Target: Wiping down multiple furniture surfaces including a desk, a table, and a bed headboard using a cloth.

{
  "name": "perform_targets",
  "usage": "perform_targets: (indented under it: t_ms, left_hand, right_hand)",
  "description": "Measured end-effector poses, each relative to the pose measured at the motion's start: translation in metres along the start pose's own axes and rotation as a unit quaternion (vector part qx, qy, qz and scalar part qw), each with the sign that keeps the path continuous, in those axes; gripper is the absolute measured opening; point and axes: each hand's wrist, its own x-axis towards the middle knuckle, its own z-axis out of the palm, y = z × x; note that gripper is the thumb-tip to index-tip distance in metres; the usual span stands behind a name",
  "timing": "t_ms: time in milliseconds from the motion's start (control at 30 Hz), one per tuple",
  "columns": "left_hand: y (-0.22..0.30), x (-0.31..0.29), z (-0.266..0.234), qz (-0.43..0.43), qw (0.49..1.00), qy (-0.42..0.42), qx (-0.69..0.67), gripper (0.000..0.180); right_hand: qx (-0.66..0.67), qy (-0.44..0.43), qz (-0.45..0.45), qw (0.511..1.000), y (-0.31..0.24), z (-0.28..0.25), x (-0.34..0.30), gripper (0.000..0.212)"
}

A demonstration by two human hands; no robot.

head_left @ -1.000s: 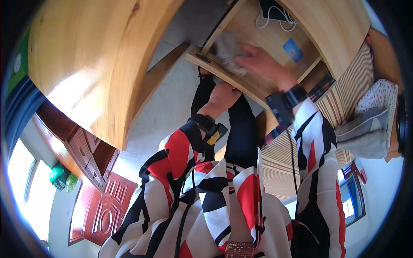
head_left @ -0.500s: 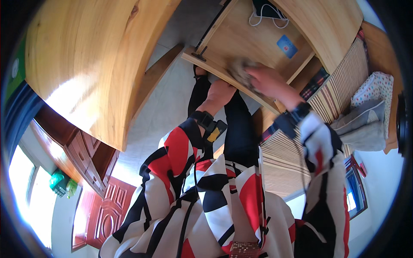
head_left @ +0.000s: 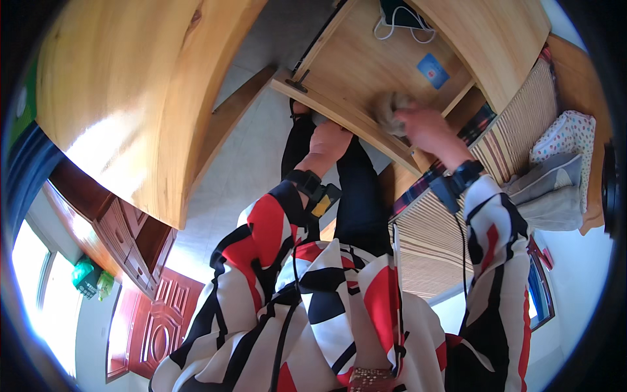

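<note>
Inside an open wooden drawer (head_left: 366,55), my right hand (head_left: 428,127) is closed around a crumpled grey-brown cloth (head_left: 390,112). The cloth is blurred by motion and lies against the drawer's bottom, just behind the front board. Against the outer side of that board (head_left: 353,117) rests my left hand (head_left: 330,142). Its fingers disappear below the board's edge, so their grip is hidden. Farther back in the drawer are a blue card (head_left: 433,70) on the bottom board, a white cable (head_left: 405,26) and a dark green item (head_left: 396,12).
A large pale wooden panel (head_left: 124,98) curves along the left. On the right is a striped mat (head_left: 506,140) with a grey cloth item (head_left: 548,189) and a dotted fabric (head_left: 565,137). My legs (head_left: 359,196) are below the drawer. A red-brown door (head_left: 163,320) stands at lower left.
My right hand has moved a little to the right with the cloth, toward the drawer's right side. My left hand stays at the front board.
</note>
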Motion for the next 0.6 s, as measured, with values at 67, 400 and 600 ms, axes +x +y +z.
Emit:
perform_targets:
  t_ms: [67,400,600]
  left_hand:
    - [-0.006,-0.001,0.002,0.007,1.000,0.003,-0.003,0.034]
    - [0.000,0.000,0.007,0.029,0.997,0.066,-0.022,0.035]
    - [-0.006,-0.006,0.002,0.055,0.995,0.078,0.001,0.034]
  right_hand:
    - [-0.002,0.014,0.006,1.000,-0.020,0.001,0.007,0.025]
    - [-0.133,0.192,0.159,0.959,0.074,-0.026,-0.005,0.019]
    - [-0.123,-0.097,0.030,0.987,0.009,0.024,0.020,0.019]
